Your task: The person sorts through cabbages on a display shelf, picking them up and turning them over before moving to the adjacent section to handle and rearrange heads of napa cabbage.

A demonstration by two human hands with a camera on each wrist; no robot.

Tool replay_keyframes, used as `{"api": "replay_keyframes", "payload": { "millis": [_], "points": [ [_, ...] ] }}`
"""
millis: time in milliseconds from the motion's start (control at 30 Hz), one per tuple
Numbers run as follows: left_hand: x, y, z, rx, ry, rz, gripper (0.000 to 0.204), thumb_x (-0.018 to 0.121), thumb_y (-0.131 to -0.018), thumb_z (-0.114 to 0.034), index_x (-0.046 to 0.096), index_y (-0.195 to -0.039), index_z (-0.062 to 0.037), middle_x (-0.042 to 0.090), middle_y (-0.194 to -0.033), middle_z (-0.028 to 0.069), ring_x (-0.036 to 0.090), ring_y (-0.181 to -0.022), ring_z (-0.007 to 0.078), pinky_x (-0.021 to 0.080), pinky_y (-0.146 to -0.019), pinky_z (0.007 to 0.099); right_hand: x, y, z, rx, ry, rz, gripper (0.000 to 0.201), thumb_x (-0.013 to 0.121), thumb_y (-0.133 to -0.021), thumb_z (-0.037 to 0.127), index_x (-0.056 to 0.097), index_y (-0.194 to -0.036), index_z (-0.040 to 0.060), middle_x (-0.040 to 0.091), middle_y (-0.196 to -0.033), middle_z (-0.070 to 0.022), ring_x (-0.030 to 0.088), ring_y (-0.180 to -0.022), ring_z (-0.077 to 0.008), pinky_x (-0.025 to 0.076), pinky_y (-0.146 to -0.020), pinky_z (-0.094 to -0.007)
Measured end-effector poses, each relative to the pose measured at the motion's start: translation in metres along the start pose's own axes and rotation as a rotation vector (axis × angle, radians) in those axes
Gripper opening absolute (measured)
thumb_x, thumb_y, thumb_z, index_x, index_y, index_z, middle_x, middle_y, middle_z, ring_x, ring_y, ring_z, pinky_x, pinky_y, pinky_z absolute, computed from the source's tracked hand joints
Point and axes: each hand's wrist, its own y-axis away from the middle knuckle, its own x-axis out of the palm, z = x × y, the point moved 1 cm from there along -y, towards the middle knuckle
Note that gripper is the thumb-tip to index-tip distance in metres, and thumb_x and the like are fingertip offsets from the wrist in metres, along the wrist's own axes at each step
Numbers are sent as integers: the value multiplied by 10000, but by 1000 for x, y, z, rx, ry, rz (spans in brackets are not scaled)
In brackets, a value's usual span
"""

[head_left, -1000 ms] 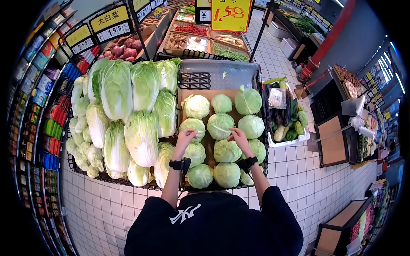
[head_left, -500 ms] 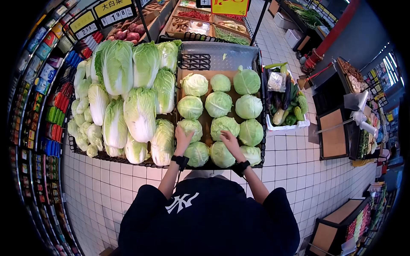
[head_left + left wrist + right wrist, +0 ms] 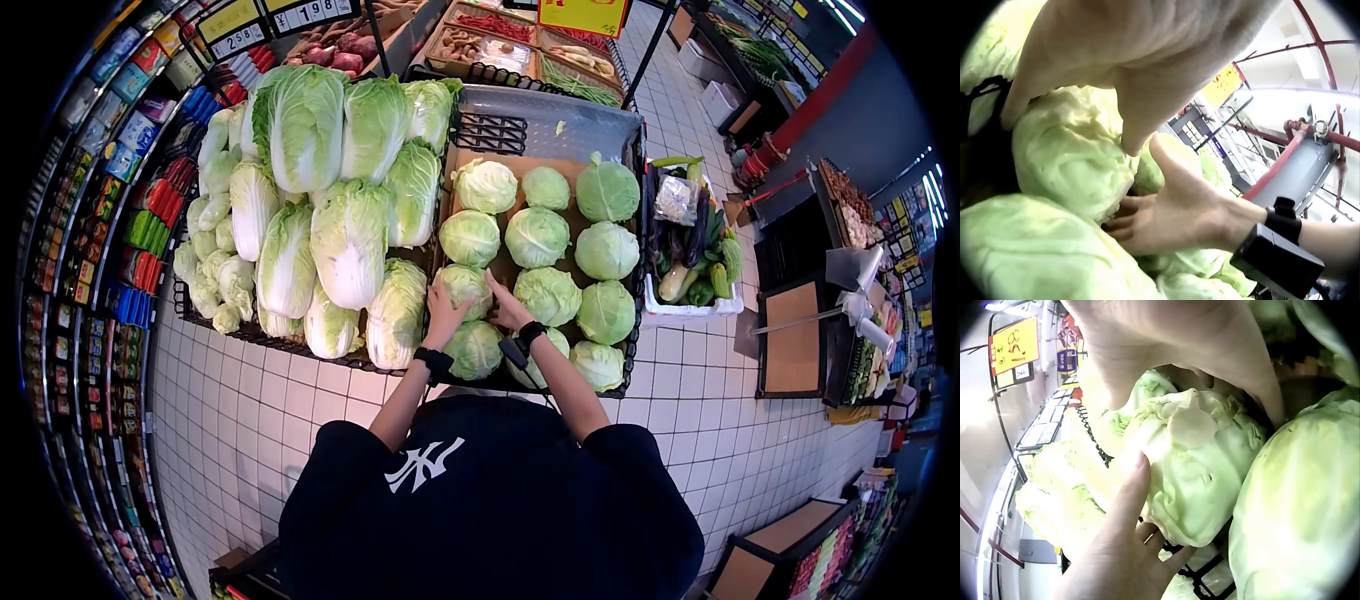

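In the head view both hands flank one round green cabbage [image 3: 463,287] in the left column of cabbages. The left hand [image 3: 444,311] curls round its left side and the right hand [image 3: 510,307] round its right side. The left wrist view shows the same cabbage [image 3: 1075,153] between the left hand [image 3: 1141,44] above and the right hand [image 3: 1175,215], whose fingers reach behind it. From the right wrist view, the cabbage [image 3: 1191,469] shows its cut stem, with the left hand's thumb [image 3: 1132,494] on its side and the right hand [image 3: 1179,337] arched over it.
Several more cabbages [image 3: 549,295] lie in rows on brown cardboard. Long napa cabbages [image 3: 348,243] are piled to the left. A white box of mixed vegetables [image 3: 695,312] stands right of the black crate edge [image 3: 640,190]. Price signs [image 3: 583,14] hang at the back.
The right hand has moved left from the middle column to the left-column cabbage. Both hands now close round that cabbage. The head view has shifted slightly.
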Motion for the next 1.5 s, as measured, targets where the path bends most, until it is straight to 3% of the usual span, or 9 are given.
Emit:
{"api": "replay_keyframes", "payload": {
  "millis": [167, 267, 567, 900, 1100, 1233, 1333, 1433, 1500],
  "points": [
    [12, -3, -1, -3, 21, -55, 1112, 727, -782, -442, -8, -1481, 12, 45, -1451, 419, 49, -1370, 531, 126, -1113, 532, 19, -4, 3, -117, 34, -43, 1239, 689, -682, 709, 29, -1511, 65, 77, -1563, -156, 118, -1422, -340, 170, -1108, -552],
    [23, -4, -11, -117, 12, -27, 1167, 753, -731, -482, 11, -1476, 22, 60, -1441, 429, 57, -1365, 543, 117, -1115, 545, -2, -26, -2, -227, 114, -65, 1129, 747, -720, 576, 154, -1449, -50, 374, -1410, -176, 367, -1295, -290, 348, -1032, -432],
    [15, -14, -4, -134, 166, 34, 1217, 781, -664, -529, 55, -1470, 23, 120, -1450, 396, 130, -1371, 502, 176, -1114, 525, 10, -23, -4, -331, 84, -221, 979, 803, -692, 497, 333, -1337, -70, 541, -1168, -162, 562, -975, -209, 487, -791, -336],
    [1, -7, -3, -61, 81, 92, 1238, 736, -690, -598, -2, -1474, 12, 132, -1424, 424, 145, -1346, 548, 171, -1106, 550, 20, -8, 0, -234, 131, -238, 1015, 759, -746, 501, 198, -1436, 12, 431, -1336, -180, 463, -1201, -286, 409, -962, -431],
    [-20, -8, 8, -12, 292, 166, 1073, 701, -784, -519, 97, -1484, 24, 222, -1486, 269, 253, -1384, 346, 240, -1125, 386, 13, -8, -10, -186, 168, -103, 1047, 711, -771, 546, 117, -1494, 76, 285, -1481, -146, 323, -1337, -323, 343, -1002, -545],
    [-37, 7, -19, -84, 364, 202, 1027, 695, -811, -475, 105, -1487, 26, 230, -1492, 231, 265, -1379, 298, 251, -1120, 349, 8, -5, -36, -319, 201, -160, 958, 660, -866, 421, 60, -1509, 44, 300, -1489, -146, 326, -1351, -258, 320, -1060, -405],
    [-35, 8, -11, -20, 353, 215, 983, 703, -819, -439, 151, -1476, 42, 248, -1493, 222, 295, -1367, 293, 270, -1111, 347, -4, 9, -47, -394, 353, -155, 837, 625, -907, 319, 119, -1505, 24, 515, -1270, -80, 498, -934, -103, 418, -839, -247],
    [-34, 21, -2, 12, 419, 285, 934, 700, -836, -404, 175, -1473, 34, 305, -1474, 211, 346, -1341, 296, 290, -1102, 345, -9, 40, -58, -234, 346, -164, 806, 615, -912, 303, 141, -1502, 23, 553, -1168, -39, 404, -760, -54, 396, -745, -212],
    [-37, 35, -1, 30, 441, 294, 940, 698, -831, -418, 181, -1470, 37, 326, -1461, 226, 366, -1328, 323, 306, -1093, 355, -10, 67, -63, -242, 365, -123, 722, 596, -920, 321, 239, -1483, 42, 563, -1186, -43, 505, -863, -81, 417, -809, -233]
  ]
}}
